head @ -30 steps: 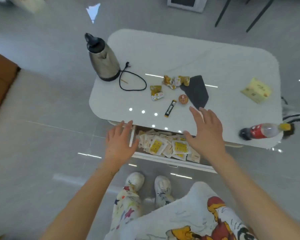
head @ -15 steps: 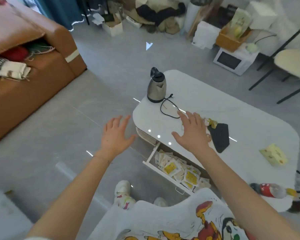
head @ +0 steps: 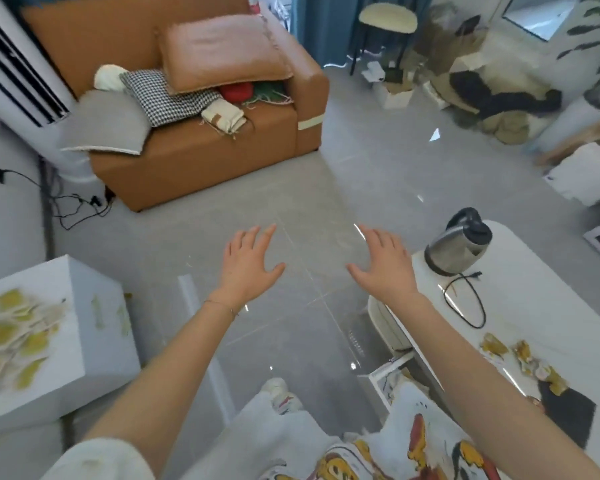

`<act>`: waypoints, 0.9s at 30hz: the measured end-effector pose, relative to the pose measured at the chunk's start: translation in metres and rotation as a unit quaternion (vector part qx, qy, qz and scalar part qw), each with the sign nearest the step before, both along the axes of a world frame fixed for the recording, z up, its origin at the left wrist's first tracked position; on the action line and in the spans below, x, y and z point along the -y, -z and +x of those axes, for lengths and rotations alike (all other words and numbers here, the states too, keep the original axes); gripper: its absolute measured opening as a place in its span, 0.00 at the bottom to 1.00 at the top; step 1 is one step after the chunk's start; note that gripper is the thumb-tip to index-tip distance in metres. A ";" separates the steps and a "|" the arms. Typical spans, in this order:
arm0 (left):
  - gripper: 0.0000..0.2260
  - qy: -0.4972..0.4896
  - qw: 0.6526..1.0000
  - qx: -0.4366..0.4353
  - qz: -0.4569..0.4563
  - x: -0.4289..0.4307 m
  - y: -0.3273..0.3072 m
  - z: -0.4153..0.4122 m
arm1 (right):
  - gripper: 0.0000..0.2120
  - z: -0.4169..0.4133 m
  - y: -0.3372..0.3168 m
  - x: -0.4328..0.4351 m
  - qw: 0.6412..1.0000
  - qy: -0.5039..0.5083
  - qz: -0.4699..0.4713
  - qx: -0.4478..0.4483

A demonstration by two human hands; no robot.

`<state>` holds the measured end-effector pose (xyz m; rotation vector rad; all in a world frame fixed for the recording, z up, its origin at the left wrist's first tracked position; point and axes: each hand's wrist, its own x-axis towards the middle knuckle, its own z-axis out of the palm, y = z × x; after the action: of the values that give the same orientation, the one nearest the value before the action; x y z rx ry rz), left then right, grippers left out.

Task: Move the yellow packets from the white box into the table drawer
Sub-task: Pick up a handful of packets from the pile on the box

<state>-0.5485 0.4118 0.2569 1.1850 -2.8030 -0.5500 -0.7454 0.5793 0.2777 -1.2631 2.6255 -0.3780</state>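
We are holding both hands out over the grey floor (head: 302, 188), palms down. Our left hand (head: 248, 268) is spreading its fingers and gripping nothing. Our right hand (head: 383, 268) is doing the same, just beside the rounded end of the white desk (head: 534, 299). The yellow packets (head: 11, 341) are lying heaped in the white box (head: 94, 306), which is standing at our lower left, well apart from either hand. The drawer (head: 378, 384) is standing open under the desk edge, and our right forearm is hiding most of its inside. On the desk a steel kettle (head: 458, 247) is standing near the end, its black cord (head: 465, 303) looping beside it. Crumpled wrappers (head: 520, 355) are lying near a flat black item (head: 565, 410).
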 end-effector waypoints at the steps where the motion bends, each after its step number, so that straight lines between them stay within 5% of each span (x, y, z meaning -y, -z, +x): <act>1: 0.34 -0.011 1.000 0.003 -0.008 0.016 -0.002 0.013 | 0.38 0.007 0.000 0.023 1.000 -0.008 0.000 0.003; 15: 0.34 -0.204 0.979 -0.002 -0.028 0.152 -0.004 0.128 | 0.37 0.074 -0.005 0.267 0.980 -0.197 -0.004 -0.003; 27: 0.34 -0.411 0.911 -0.016 0.016 0.210 0.016 0.167 | 0.37 0.113 0.002 0.425 0.914 -0.405 0.036 -0.019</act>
<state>-0.3817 0.2018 0.2405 2.1203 -1.9625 -0.5079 -0.6325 0.1542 0.2753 -2.1606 1.8615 -0.1034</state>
